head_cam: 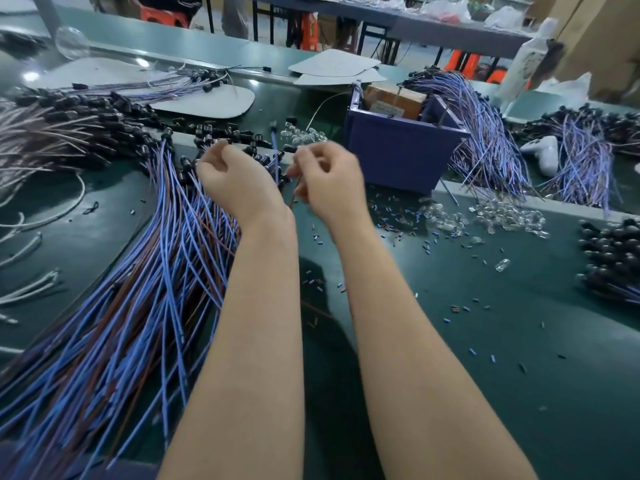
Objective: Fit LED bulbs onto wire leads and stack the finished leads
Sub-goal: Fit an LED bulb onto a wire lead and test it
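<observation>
Both bare forearms reach up the middle of the frame over the green worktop (450, 341). The left hand (239, 178) hovers at centre, right over the top end of the wire leads (156, 289), fingers curled inward with the thumb towards the fingertips. Blur hides whether that grip has anything in it, so I cannot tell.

The right hand (330, 183) sits just beside it, fingers bunched tight. Its grip pinches a single lead (293, 198), a thin brownish strand hanging below the fingertips.

Now the leads themselves: a big sheaf of long thin wires, blue and brown mixed, fanning from the lower left corner up to the centre. They end in small black sockets (207, 131), clustered just behind the left hand.

The bulbs (304, 135), small, clear and glassy, lie in a little heap just above the right hand, beside a purple box (398, 157). A second scatter of clear bulbs (491, 216) lies right of centre, in front of that box. A draped bundle (485, 133) of more blue wires hangs over the box's right side.

In the upper left lies a paler pile (69, 116) of socketed leads with pinkish-white wires. Tiny blue and dark offcuts (429, 245) fleck the worktop to the right of the arms, and white cords (24, 251) trail in at the left edge
</observation>
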{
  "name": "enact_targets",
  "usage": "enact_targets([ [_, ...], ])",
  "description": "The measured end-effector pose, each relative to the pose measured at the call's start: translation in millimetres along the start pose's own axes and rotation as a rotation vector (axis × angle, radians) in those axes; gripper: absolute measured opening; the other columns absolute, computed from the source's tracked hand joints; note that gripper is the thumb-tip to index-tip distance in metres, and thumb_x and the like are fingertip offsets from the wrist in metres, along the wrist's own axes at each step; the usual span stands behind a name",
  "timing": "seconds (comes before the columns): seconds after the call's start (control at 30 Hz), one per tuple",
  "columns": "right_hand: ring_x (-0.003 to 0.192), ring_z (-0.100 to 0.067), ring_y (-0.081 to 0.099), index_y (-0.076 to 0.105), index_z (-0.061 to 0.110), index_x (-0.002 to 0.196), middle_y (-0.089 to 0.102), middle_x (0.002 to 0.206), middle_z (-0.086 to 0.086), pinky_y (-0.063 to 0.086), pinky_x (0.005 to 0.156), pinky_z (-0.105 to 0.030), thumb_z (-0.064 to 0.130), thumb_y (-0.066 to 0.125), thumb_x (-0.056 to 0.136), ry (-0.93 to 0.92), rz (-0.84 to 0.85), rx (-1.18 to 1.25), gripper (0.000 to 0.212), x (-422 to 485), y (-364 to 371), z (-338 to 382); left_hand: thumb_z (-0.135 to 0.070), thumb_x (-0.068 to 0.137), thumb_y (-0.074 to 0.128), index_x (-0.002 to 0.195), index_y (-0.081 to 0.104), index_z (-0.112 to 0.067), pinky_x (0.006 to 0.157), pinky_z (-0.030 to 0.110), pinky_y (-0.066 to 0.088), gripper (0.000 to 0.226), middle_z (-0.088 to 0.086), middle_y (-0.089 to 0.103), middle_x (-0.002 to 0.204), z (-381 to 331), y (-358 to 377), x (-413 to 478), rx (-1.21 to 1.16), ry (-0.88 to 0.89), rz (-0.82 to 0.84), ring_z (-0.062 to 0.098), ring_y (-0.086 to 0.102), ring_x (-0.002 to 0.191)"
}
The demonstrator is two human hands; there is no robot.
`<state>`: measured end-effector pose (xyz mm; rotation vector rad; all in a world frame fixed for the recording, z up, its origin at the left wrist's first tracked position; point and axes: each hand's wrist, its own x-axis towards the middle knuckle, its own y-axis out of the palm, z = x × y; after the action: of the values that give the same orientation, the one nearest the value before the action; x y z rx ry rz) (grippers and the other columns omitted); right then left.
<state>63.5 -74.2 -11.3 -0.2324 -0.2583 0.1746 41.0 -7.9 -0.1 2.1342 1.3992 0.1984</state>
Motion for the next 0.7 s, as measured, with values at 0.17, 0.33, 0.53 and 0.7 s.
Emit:
enact_targets([
  [0.17, 0.049, -0.005, 0.055, 0.059, 0.014, 0.084, 0.066, 0.08, -0.002, 0.049, 0.051, -0.02, 0.013, 0.051, 0.097, -0.117, -0.112, 0.287, 0.015, -4.6, -67.4, 18.2, -0.025, 0.099, 0.035, 0.101, 0.05, -0.008, 0.08, 0.024, 0.041, 0.023, 0.002, 0.057, 0.095, 21.7, 21.8, -23.8, 0.495, -0.062, 0.43, 0.016, 0.053, 0.085],
  [0.33, 0.054, -0.01, 0.058, 0.062, 0.009, 0.084, 0.065, 0.075, -0.009, 0.052, 0.054, -0.02, 0.013, 0.054, 0.095, -0.008, -0.138, 0.149, 0.015, -26.6, -121.6, 3.5, -0.029, 0.103, 0.029, 0.084, 0.056, -0.013, 0.078, 0.033, 0.05, 0.036, 0.005, 0.065, 0.085, 32.1, 50.6, -71.7, 0.409, -0.217, 0.842, 0.021, 0.061, 0.082],
  [0.53, 0.064, -0.008, 0.061, 0.062, -0.001, 0.091, 0.066, 0.07, -0.001, 0.049, 0.058, -0.017, -0.006, 0.042, 0.093, 0.025, 0.002, 0.276, 0.021, -42.1, -165.8, -26.7, -0.021, 0.099, 0.043, 0.088, 0.066, -0.008, 0.087, 0.039, 0.05, 0.029, 0.008, 0.069, 0.093, 51.3, 73.3, -125.5, 0.738, 0.297, 1.127, 0.026, 0.062, 0.094],
  [0.7, 0.08, -0.014, 0.065, 0.063, 0.006, 0.102, 0.07, 0.086, -0.004, 0.054, 0.073, -0.025, 0.004, 0.045, 0.095, 0.039, 0.05, 0.604, 0.019, -46.2, -192.3, -47.7, -0.026, 0.096, 0.051, 0.096, 0.07, -0.016, 0.077, 0.023, 0.045, 0.022, -0.003, 0.066, 0.082, 61.3, 78.6, -140.4, 0.759, 0.335, 1.241, 0.013, 0.06, 0.084],
])
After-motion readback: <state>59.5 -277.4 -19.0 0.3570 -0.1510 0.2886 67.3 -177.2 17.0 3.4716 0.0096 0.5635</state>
